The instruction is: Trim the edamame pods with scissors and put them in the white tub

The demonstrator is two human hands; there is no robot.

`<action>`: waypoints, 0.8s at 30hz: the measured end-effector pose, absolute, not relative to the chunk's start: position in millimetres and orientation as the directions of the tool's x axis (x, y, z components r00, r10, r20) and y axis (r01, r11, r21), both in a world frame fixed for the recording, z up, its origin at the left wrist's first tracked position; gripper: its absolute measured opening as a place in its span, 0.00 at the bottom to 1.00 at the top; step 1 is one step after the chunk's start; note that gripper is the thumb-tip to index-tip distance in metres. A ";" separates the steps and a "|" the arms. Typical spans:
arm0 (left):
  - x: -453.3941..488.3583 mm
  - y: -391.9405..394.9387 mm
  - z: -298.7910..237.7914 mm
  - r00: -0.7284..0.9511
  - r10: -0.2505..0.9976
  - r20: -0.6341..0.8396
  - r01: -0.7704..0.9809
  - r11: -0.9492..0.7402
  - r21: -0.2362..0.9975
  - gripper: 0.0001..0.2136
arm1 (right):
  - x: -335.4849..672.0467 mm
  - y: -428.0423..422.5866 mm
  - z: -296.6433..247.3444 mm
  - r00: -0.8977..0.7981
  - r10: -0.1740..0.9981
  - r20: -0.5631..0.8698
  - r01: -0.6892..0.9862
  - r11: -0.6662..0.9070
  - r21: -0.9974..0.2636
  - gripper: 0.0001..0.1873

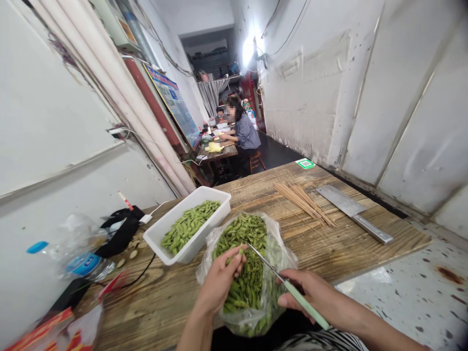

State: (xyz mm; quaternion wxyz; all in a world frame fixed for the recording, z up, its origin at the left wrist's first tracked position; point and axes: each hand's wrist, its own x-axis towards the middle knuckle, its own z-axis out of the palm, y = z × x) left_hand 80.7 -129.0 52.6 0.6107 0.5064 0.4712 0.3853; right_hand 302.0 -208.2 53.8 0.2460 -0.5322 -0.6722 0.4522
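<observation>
Left grip (222,273) pinching a pod (241,250) over the bag (283,245), tabletop's (146,307) near edge; right grip (310,292) wrapped round scissors (306,304), slanting left and away, ending just right of the pod!

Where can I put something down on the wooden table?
There's bare wooden table between the white tub and the bundle of thin sticks, and more between the bag of pods and the cleaver. The left side is crowded, with the bottle and red-and-white packaging.
</observation>
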 end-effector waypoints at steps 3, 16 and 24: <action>85.5 -136.9 56.9 0.250 0.946 -0.205 0.098 0.186 0.978 0.17 | 303.8 -210.4 58.7 -0.351 0.926 -0.137 0.498 0.060 -0.865 0.21; 88.4 -149.9 58.2 0.280 0.938 -0.202 0.160 0.162 0.974 0.16 | 304.5 -214.2 62.9 -0.371 0.918 -0.141 0.545 0.092 -0.833 0.21; 97.6 -152.8 57.3 0.219 0.942 -0.253 -0.149 0.289 0.946 0.22 | 299.8 -212.6 57.6 -0.308 0.940 -0.147 0.516 0.035 -0.856 0.17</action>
